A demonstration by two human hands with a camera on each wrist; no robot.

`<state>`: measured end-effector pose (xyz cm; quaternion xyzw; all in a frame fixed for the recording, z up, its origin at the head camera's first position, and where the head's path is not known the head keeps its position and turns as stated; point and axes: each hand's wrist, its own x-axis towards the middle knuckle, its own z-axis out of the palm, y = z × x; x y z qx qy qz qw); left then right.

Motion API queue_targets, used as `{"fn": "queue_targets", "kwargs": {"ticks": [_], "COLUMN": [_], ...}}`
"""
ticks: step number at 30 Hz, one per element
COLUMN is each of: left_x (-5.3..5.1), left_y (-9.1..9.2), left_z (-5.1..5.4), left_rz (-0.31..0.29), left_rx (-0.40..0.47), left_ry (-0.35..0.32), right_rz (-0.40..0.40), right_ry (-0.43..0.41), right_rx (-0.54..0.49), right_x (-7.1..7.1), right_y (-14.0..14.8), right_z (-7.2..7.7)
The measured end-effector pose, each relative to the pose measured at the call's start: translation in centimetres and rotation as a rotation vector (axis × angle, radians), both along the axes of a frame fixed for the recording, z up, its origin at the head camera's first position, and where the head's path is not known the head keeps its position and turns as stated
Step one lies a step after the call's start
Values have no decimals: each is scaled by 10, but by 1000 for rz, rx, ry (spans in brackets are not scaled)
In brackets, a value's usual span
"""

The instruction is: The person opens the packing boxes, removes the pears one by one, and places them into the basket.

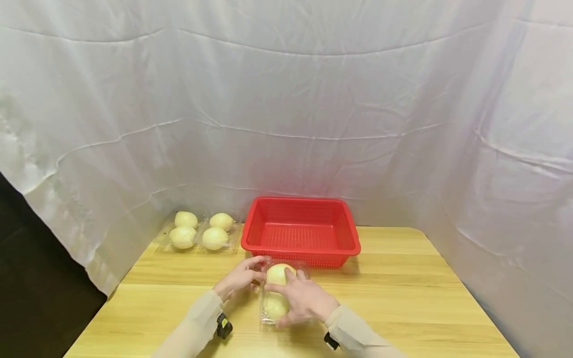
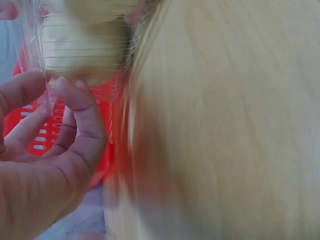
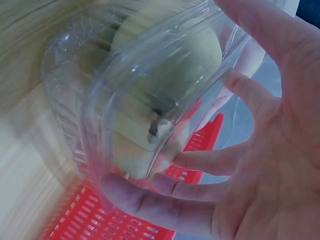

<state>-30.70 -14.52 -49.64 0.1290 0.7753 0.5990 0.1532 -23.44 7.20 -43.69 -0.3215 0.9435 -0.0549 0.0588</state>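
Note:
A clear plastic box (image 1: 263, 311) with two pale yellow round fruits (image 1: 275, 306) stands in front of the red basket. On its left side my left hand (image 1: 242, 278) pinches the box's edge between thumb and fingers; the left wrist view shows this grip on the clear rim (image 2: 50, 92). My right hand (image 1: 308, 300) lies over the box from the right, fingers spread across its top and side. In the right wrist view the fingers of that hand (image 3: 260, 165) touch the clear lid, a fruit (image 3: 195, 55) visible through it.
The red basket (image 1: 301, 252) stands behind the box, nothing seen inside it. At the back left of the wooden table (image 1: 403, 293) sit two more clear boxes, each with two yellow fruits (image 1: 183, 237) (image 1: 215, 238). White cloth (image 1: 286, 99) hangs around the table.

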Motion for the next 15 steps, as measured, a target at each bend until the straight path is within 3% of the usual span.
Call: {"fn": "queue_targets", "kwargs": {"ticks": [7, 15], "left_x": [-1, -3], "left_y": [2, 6], "left_z": [0, 0], "left_rz": [11, 51], "left_rx": [55, 51], "left_ry": [-56, -53], "right_rz": [3, -4], "right_ry": [22, 6], "right_rx": [22, -44], "right_x": [0, 1], "right_y": [-1, 3], "right_z": [-2, -5]}}
